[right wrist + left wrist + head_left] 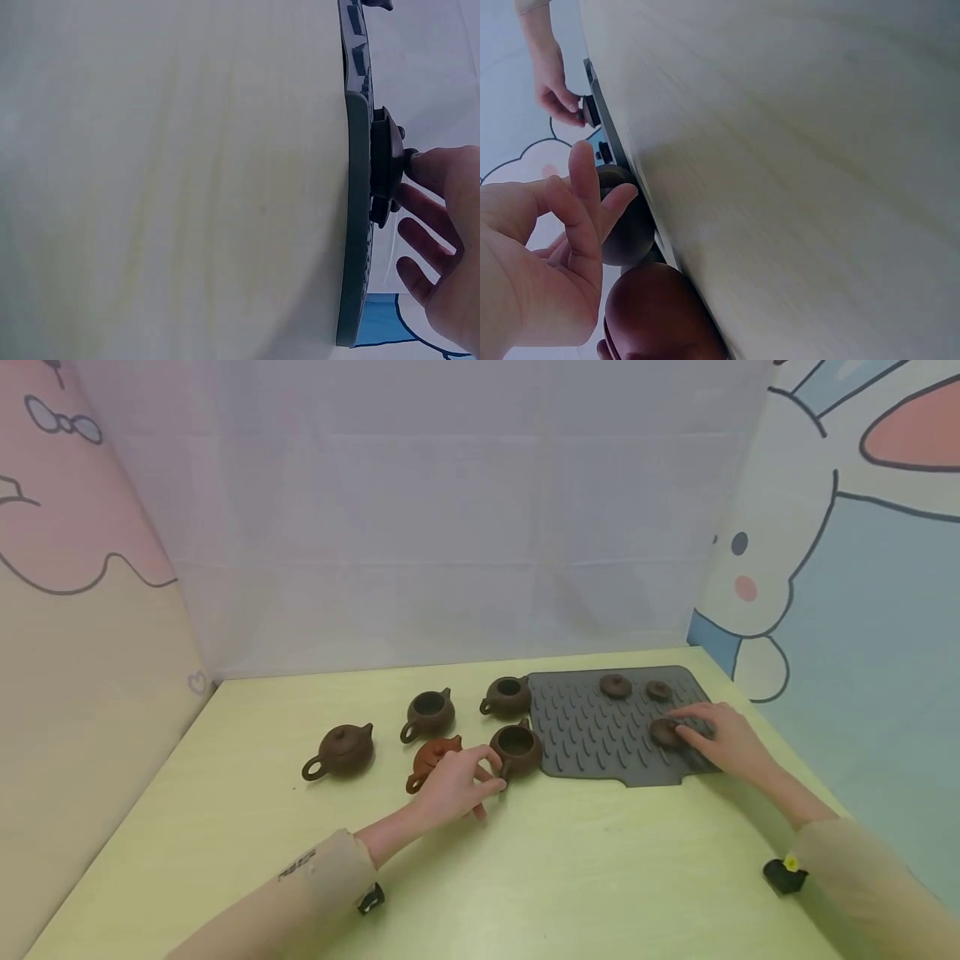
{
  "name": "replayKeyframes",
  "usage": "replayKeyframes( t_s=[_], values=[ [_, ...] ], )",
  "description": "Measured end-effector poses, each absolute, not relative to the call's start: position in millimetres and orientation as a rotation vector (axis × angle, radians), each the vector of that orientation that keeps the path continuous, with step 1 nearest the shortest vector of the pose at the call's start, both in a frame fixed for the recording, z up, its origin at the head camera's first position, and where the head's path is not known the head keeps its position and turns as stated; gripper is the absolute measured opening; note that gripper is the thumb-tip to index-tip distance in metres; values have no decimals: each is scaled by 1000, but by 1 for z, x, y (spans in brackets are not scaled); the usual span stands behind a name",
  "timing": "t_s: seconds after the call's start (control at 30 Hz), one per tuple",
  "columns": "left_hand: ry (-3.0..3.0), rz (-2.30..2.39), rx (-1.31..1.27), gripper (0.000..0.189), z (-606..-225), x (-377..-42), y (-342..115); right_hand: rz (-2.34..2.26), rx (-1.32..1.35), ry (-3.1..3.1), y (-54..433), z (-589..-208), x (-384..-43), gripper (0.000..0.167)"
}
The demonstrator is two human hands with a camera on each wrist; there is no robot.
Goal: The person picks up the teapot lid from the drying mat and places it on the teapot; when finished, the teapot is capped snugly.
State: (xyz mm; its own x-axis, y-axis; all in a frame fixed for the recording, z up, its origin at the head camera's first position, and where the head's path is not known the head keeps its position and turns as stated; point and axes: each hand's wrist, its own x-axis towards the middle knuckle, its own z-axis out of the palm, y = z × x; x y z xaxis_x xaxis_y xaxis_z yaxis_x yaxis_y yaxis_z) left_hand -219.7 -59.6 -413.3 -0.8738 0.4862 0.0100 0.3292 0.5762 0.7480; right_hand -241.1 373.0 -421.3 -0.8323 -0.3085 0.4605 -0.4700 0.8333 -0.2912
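My left hand [453,785] pinches the handle of an open dark brown teapot [517,752], which stands upright against the left edge of a grey mat. Part of that handle is hidden by the fingers. In the left wrist view the same teapot [630,232] shows behind the left hand [562,240]. Over on the mat, my right hand [723,743] has thumb and fingertips at the knob of a dark teapot lid [663,733]. Seen from the right wrist, this lid [385,157] sits at the mat surface, its knob pinched by the right hand [450,232].
The grey ridged mat [577,727] also carries two dark lids, one [615,686] larger than the other [659,691]. A reddish teapot [431,760] sits beside the left hand. Further off are two lidless teapots [431,714] [507,697] and a lidded one [345,752].
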Motion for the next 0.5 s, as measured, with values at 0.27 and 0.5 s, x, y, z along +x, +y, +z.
replayKeyframes(
  t_s=[0.27,0.5],
  values=[
    [2609,1183,661,15,-410,-219,-61,616,474,-2702,374,-421,-243,19],
    [2622,1175,652,16,-407,-218,-62,632,428,-2701,371,-422,-245,18]
  ],
)
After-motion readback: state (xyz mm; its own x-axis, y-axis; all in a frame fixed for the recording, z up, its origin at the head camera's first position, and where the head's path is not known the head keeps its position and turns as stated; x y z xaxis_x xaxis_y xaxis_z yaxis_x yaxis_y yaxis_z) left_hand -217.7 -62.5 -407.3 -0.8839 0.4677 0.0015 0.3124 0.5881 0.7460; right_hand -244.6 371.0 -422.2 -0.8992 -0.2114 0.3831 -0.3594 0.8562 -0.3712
